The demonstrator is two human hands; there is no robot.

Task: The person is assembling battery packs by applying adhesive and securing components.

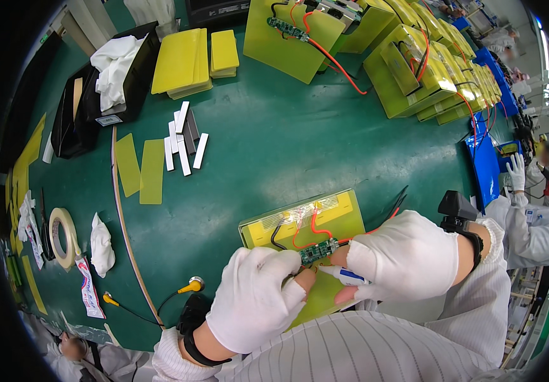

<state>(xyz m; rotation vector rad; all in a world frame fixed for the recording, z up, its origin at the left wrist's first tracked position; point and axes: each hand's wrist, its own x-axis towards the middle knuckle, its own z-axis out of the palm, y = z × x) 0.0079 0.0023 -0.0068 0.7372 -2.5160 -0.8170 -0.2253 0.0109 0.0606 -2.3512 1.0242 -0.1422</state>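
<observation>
A battery pack (344, 219) wrapped in yellow-green sheet and clear film lies in front of me, with red and black wires on it. A narrow green circuit board (318, 253) is held up over its near part. My left hand (255, 299), in a white glove with bare fingertips, is closed on the board's left end. My right hand (408, 258), gloved likewise, is closed around a small white-and-blue tube (351, 276). Its pointed nozzle is directed left, just under the board, close to my left thumb. My right fingers partly hide the wires at the board's right end.
More wired packs (408, 83) stand at the far right, beside blue bins (481, 159). White and grey strips (185, 137), yellow sheets (182, 60) and a black bin (131, 102) lie left. Nearer are a tape roll (64, 237) and a yellow-ended cord (191, 285). Other people work nearby.
</observation>
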